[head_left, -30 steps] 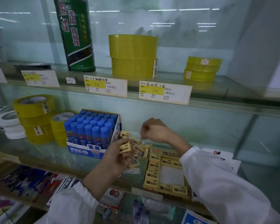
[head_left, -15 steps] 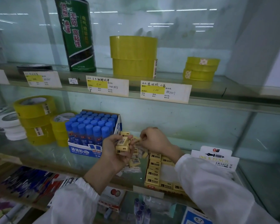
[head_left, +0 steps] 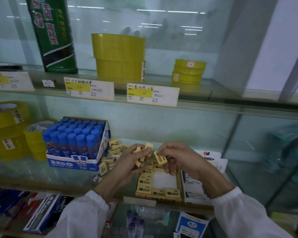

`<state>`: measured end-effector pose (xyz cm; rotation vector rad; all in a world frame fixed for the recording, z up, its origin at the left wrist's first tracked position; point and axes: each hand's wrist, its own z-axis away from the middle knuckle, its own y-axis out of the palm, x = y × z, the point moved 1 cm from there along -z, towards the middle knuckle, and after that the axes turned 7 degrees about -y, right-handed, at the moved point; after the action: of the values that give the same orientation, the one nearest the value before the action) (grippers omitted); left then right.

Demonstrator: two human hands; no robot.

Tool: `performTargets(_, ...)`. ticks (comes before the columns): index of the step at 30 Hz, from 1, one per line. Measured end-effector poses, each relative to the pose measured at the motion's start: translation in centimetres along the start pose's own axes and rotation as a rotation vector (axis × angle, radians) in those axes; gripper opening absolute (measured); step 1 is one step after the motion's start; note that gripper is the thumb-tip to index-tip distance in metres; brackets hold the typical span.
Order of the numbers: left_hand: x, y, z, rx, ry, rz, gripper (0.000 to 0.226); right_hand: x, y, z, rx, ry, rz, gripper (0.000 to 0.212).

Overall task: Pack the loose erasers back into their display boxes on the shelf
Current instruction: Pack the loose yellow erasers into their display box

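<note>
The right hand [head_left: 181,159] is closed on one small yellow rectangular eraser [head_left: 160,157], pinched between thumb and fingers with its printed face tilted up and to the left. The left hand [head_left: 127,164] grips a cluster of several more yellow erasers [head_left: 142,152], some standing upright above the fingers, others protruding below them. Both hands are held close together, just above the rear edge of the open yellow cardboard display box [head_left: 179,182]. This box rests on the middle glass shelf [head_left: 24,170]; a row of "2B" erasers [head_left: 144,182] lines its left side and front, and its centre shows bare white floor. A loose pile of yellow erasers [head_left: 110,155] lies on the shelf between the display box and the blue-and-white carton of blue-capped glue sticks [head_left: 76,143] to the left. A white carton [head_left: 212,157] with red and black print stands just beside the display box on the right. Stacked yellow tape rolls [head_left: 9,131] occupy the far left of the shelf. On the upper glass shelf [head_left: 230,98] stand further wide yellow tape rolls [head_left: 119,55], with white price labels [head_left: 152,94] fixed to its front edge.
</note>
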<state>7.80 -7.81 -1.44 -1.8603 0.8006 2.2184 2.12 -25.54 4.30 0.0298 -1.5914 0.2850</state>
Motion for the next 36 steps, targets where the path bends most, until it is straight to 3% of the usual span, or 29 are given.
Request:
performTargets(3,0.6,0.0,0.3,-0.027,0.0,-0.118,0.035,-1.0,-1.0,0.8,0.046,0.017,-0.089,0.025)
performTargets(6,0.9,-0.4,0.7,-0.029,-0.022,-0.086,0.03,-1.9,-1.6,1.4,0.042,-0.018,-0.039,0.037)
performTargets(11,1.2,-0.6,1.4,-0.001,-0.065,-0.022,0.025,-3.0,-1.4,1.5,-0.039,-0.04,0.022,0.029)
performTargets(17,1.0,-0.4,1.5,0.022,-0.069,-0.013,0.035,-3.9,-1.3,0.7,-0.003,-0.093,0.484,0.016)
performTargets(22,1.0,-0.4,1.6,0.014,-0.075,-0.007,0.031,-3.8,-1.0,0.5,-0.012,-0.095,0.46,0.015)
performTargets(29,1.0,-0.4,1.6,-0.005,-0.062,-0.034,0.022,-4.2,0.8,0.2,0.145,-0.14,0.85,0.01)
performTargets(32,1.0,-0.4,1.6,0.0,-0.052,-0.051,0.021,-4.1,1.0,0.2,0.161,-0.128,0.891,0.012)
performTargets(36,1.0,-0.6,1.6,0.016,-0.044,-0.075,0.026,-3.0,-0.4,0.2,-0.149,-0.107,0.614,0.015)
